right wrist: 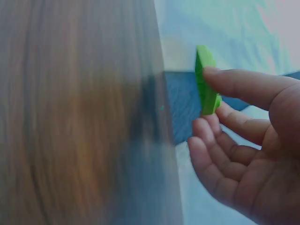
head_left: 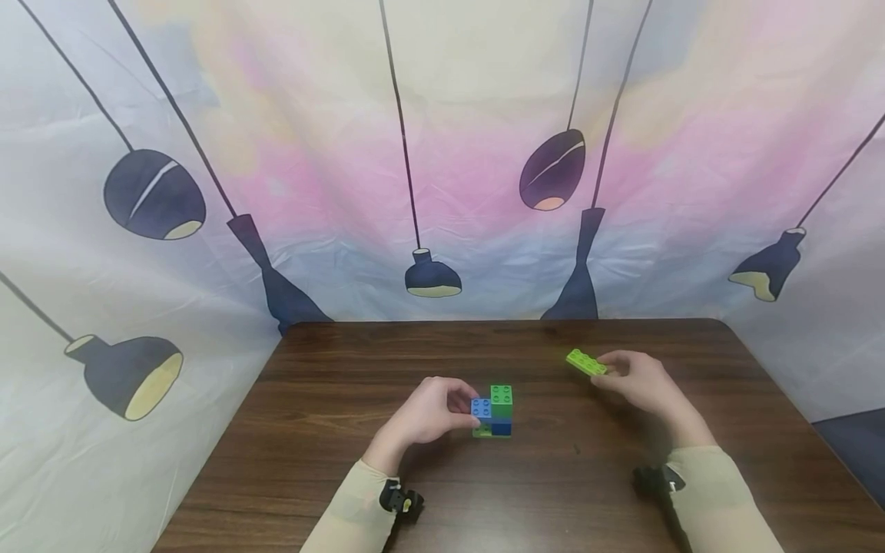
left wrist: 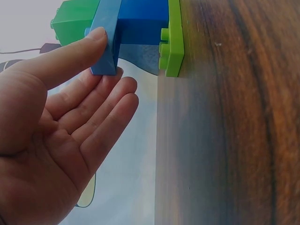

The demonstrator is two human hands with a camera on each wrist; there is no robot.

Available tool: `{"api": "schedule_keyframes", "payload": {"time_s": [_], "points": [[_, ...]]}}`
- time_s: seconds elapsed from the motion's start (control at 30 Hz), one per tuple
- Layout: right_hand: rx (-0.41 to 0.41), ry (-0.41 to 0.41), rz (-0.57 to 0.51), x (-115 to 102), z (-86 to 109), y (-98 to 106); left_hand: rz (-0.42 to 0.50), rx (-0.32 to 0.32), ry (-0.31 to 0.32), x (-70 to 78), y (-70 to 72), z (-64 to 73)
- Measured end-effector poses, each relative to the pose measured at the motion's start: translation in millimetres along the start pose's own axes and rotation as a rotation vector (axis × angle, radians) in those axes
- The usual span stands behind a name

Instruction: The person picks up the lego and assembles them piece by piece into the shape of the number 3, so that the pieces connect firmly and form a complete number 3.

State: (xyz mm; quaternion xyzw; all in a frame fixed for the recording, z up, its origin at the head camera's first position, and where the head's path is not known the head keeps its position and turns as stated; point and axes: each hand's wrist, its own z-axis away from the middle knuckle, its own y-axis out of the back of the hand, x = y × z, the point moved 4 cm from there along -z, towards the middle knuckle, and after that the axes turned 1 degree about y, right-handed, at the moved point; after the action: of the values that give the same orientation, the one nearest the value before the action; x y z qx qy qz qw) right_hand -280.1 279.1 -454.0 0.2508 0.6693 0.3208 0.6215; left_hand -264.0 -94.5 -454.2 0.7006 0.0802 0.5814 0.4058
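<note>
Near the middle of the table stands a small stack of toy building bricks. At its bottom lies a lime-green flat brick [left wrist: 175, 42], with a dark blue brick [left wrist: 143, 21] on it. Above comes a light blue flat brick [head_left: 481, 408] that juts out to the left, and a green brick [head_left: 501, 400] tops the right side. My left hand [head_left: 437, 412] pinches the jutting end of the light blue brick, thumb on top and fingertips below. Off to the right, my right hand [head_left: 641, 380] holds another lime-green flat brick [right wrist: 204, 84] by its end, between thumb and fingers, raised above the table.
The dark wooden table [head_left: 359, 353] ends at a back edge against a cloth backdrop [head_left: 484, 192] printed with hanging lamps. Black wrist cameras sit on both sleeves. A dark blue surface [head_left: 853, 438] shows beyond the table's right edge.
</note>
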Motion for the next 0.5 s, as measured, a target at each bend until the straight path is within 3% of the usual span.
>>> {"api": "schedule_keyframes", "payload": {"time_s": [0.5], "points": [[0.025, 0.097, -0.106, -52, 4.1, -16, 0.000, 0.000, 0.001, -1.2, -0.2, -0.2]]}}
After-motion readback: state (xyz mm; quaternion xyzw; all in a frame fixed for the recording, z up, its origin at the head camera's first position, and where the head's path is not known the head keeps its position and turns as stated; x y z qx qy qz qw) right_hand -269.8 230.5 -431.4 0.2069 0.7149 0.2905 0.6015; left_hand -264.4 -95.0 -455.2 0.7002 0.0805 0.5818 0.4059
